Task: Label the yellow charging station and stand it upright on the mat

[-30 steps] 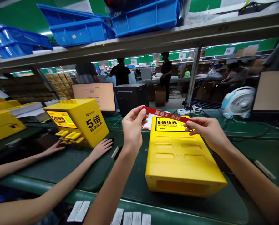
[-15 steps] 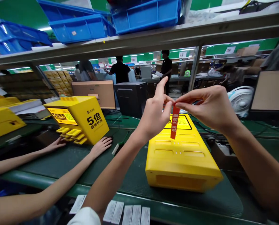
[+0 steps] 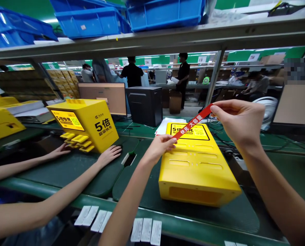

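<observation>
A red sticker strip (image 3: pixel 193 123) with white characters is stretched at a slant between my two hands. My left hand (image 3: pixel 159 147) pinches its lower end, and my right hand (image 3: pixel 238 123) pinches the upper end between thumb and forefinger. Beneath the strip, a yellow box-shaped machine (image 3: pixel 193 174) lies on the green mat, with raised slots on its upper face and a recess at the near end. The strip partly covers the machine's black-and-yellow printed label (image 3: pixel 200 131) in the view.
At left, a co-worker's hands (image 3: pixel 108 155) rest by an upright yellow machine (image 3: pixel 103 126). White labels (image 3: pixel 146 229) hang along the bench's front edge (image 3: pixel 193 222). Behind stand a monitor (image 3: pixel 103 97) and black case (image 3: pixel 144 104). Blue bins (image 3: pixel 165 15) sit on the overhead shelf (image 3: pixel 155 39).
My left hand has moved down and left to the strip's lower end, and my right hand a little right. The strip went from hanging down to stretched slantwise between both hands.
</observation>
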A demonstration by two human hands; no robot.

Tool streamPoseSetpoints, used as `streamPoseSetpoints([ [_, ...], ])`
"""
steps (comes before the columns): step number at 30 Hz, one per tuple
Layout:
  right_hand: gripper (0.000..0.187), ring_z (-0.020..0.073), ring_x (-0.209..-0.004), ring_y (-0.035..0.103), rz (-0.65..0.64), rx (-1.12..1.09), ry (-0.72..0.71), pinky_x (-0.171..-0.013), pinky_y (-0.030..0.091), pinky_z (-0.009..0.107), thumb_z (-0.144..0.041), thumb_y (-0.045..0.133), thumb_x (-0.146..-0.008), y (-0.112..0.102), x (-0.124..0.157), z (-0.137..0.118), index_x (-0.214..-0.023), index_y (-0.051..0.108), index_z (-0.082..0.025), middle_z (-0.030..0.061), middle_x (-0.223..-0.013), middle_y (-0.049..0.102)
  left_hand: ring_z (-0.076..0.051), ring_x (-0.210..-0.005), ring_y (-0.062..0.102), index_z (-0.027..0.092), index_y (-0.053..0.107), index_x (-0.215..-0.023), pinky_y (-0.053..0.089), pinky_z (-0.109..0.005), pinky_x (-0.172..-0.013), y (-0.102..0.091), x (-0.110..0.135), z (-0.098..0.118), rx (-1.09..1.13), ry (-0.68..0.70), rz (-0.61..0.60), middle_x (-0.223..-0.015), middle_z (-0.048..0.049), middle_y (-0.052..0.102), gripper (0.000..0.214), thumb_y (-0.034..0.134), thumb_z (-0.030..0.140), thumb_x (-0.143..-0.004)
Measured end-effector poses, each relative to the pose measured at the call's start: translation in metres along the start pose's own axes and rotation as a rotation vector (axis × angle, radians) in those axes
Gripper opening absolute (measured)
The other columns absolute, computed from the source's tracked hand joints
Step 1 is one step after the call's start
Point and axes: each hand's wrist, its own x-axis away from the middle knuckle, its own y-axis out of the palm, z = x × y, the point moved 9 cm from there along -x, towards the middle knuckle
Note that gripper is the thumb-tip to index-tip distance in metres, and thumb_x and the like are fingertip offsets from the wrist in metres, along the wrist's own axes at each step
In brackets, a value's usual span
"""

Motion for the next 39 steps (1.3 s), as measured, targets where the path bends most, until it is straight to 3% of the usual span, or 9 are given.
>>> streamPoseSetpoints([
  [5,0.006,0.0215,-0.061,0.073,0.118,-0.149,0.106,-0.051,0.058,0.026,-0.018,0.083,-0.082,-0.006,0.012,0.007,-0.088,0.084,-0.021,0.0019,-0.076,0.076,-0.01,-0.066,0.061,0.012,0.079,-0.086,0.048,-0.022,-0.063,-0.014,-0.001,0.006,0.053,0.065,0.118,-0.079,-0.0059,0.073,0.051,0.096,0.049,-0.057],
  [9,0.009,0.018,-0.055,0.071,0.23,-0.263,0.159,-0.046,0.054,0.022,-0.02,0.085,-0.081,-0.015,0.021,0.011,-0.09,0.085,-0.019,0.0037,-0.075,0.076,-0.011,-0.069,0.062,0.013,0.079,-0.096,0.05,-0.023,-0.068,-0.022,0.006,0.041,0.043,0.152,0.176,-0.078,-0.0036,0.075,0.051,0.097,0.041,-0.058],
  [12,0.013,0.018,-0.061,0.073,0.292,-0.372,0.205,-0.047,0.053,0.019,-0.021,0.087,-0.079,-0.02,0.027,0.015,-0.09,0.085,-0.016,0.0058,-0.077,0.076,-0.013,-0.072,0.065,0.015,0.077,-0.091,0.051,-0.023,-0.069,-0.026,0.014,0.072,-0.018,0.273,0.225,-0.077,-0.0027,0.075,0.039,0.095,0.035,-0.062],
  [17,0.02,0.0175,-0.081,0.074,0.281,-0.625,0.551,-0.063,0.061,0.02,-0.022,0.092,-0.068,-0.011,0.046,0.05,-0.085,0.083,-0.018,0.0035,-0.084,0.075,-0.012,-0.076,0.064,0.017,0.075,-0.086,0.05,-0.02,-0.07,-0.023,0.018,0.095,-0.107,0.486,0.287,-0.083,-0.0022,0.073,0.017,0.083,0.029,-0.076],
  [20,0.021,0.0146,-0.08,0.07,0.2,-0.721,0.764,-0.064,0.061,0.02,-0.021,0.092,-0.064,0.003,0.061,0.073,-0.081,0.08,-0.02,0.001,-0.084,0.073,-0.012,-0.083,0.063,0.018,0.072,-0.087,0.048,-0.018,-0.069,-0.025,0.017,0.092,-0.111,0.575,0.377,-0.09,-0.0026,0.072,0.017,0.08,0.032,-0.081],
  [23,0.025,0.0142,-0.076,0.068,0.146,-0.693,0.833,-0.057,0.058,0.017,-0.023,0.094,-0.06,0.007,0.07,0.088,-0.081,0.08,-0.019,0.0023,-0.084,0.073,-0.012,-0.082,0.063,0.019,0.071,-0.088,0.048,-0.018,-0.069,-0.031,0.011,0.08,-0.025,0.569,0.436,-0.088,-0.0025,0.07,0.022,0.08,0.037,-0.08],
  [29,0.028,0.0126,-0.071,0.068,0.057,-0.618,0.944,-0.054,0.058,0.014,-0.023,0.093,-0.058,0.005,0.079,0.109,-0.082,0.081,-0.017,0.0025,-0.082,0.073,-0.009,-0.068,0.058,0.016,0.076,-0.081,0.047,-0.02,-0.065,-0.036,-0.008,0.045,0.079,0.327,0.397,-0.075,-0.0006,0.069,0.032,0.089,0.037,-0.061],
  [33,0.023,0.0139,-0.067,0.07,0.017,-0.535,1.013,-0.053,0.059,0.015,-0.021,0.088,-0.06,0.001,0.081,0.125,-0.081,0.081,-0.018,0.0041,-0.084,0.075,-0.012,-0.067,0.061,0.014,0.078,-0.077,0.048,-0.022,-0.063,-0.032,-0.01,0.037,0.019,0.253,0.38,-0.074,-0.0042,0.073,0.029,0.089,0.034,-0.06],
  [39,0.027,0.0165,-0.062,0.07,-0.047,-0.403,1.011,-0.048,0.056,0.016,-0.025,0.09,-0.053,0.003,0.091,0.151,-0.076,0.081,-0.015,0.0084,-0.08,0.075,-0.018,-0.079,0.07,0.011,0.079,-0.107,0.052,-0.025,-0.071,-0.032,-0.013,0.024,-0.218,0.195,0.397,-0.082,-0.0065,0.077,0.049,0.086,0.036,-0.066],
])
